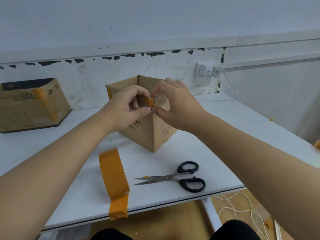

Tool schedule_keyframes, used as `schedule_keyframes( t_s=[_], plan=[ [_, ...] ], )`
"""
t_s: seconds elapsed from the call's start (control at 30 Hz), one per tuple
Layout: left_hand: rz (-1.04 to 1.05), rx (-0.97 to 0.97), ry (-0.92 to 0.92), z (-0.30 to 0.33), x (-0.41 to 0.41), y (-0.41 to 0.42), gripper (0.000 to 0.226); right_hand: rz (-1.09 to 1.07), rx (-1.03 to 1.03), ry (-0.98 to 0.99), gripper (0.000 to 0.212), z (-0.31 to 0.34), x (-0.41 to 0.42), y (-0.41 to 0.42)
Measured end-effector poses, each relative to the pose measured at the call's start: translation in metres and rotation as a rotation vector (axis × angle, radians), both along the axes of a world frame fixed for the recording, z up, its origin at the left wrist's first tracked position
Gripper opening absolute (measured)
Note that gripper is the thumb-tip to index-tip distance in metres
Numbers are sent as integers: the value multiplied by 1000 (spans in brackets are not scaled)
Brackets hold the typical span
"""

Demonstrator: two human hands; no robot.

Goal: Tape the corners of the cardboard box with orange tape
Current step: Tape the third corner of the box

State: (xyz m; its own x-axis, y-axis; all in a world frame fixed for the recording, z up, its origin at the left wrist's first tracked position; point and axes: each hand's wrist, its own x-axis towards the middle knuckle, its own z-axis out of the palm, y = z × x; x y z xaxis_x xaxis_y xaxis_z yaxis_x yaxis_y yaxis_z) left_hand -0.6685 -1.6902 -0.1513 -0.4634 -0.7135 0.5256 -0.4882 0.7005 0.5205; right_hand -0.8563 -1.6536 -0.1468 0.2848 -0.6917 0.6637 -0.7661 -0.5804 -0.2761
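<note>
White surface (216, 118) against a scuffed, paint-chipped wall; I log items left to right. Far left: a second printed carton (32, 108), already carrying an orange strip, well apart from the work. Near the front edge: a long strip of orange tape (113, 175) lying on the surface, its end folded over the edge. Centre: the cardboard box (147, 132), open-topped, one vertical corner turned toward me. My left hand (124, 106) and right hand (174, 104) meet at the top of that corner; the fingers of both are curled and pinching a small tape piece (150, 102) at the rim. Whether it is already stuck down, I cannot tell. Right of the strip: black-handled scissors (174, 178), blades parted, with an orange scrap on one blade.

Risks, as I judge them: the piece may fold onto itself between my fingertips, or seat crooked off the corner. The overhanging strip could snag a forearm and drag.
</note>
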Motion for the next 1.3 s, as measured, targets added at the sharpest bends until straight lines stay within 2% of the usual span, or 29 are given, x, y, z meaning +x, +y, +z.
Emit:
schedule_keyframes(
  t_s=[0.13, 0.27, 0.4, 0.53, 0.63, 0.8, 1.2, 1.3],
  plan=[
    [-46, 25, 42, 0, 0, 3, 25, 10, 24, -11, 21, 2, -1, 1],
    [-4, 4, 22, 1, -3, 2, 30, -3, 20, -8, 21, 2, 2, 1],
    [-16, 33, 36, 3, -2, 6, 16, 11, 16, -36, 20, 1, -1, 1],
    [35, 4, 20, 6, -3, 6, 14, 12, 22, -55, 20, 0, 0, 1],
    [-7, 17, 35, 6, 0, 7, 10, 18, 42, -82, 17, 1, 0, -1],
    [8, -9, 40, 6, -1, 5, 19, 16, 35, -94, 15, 1, 2, -3],
    [5, 46, 34, 9, -2, 10, 6, 19, 45, -112, 9, 0, 1, -3],
    [36, 31, 26, 7, -4, 9, 14, 3, 38, -107, 11, 0, 2, -3]
  ],
)
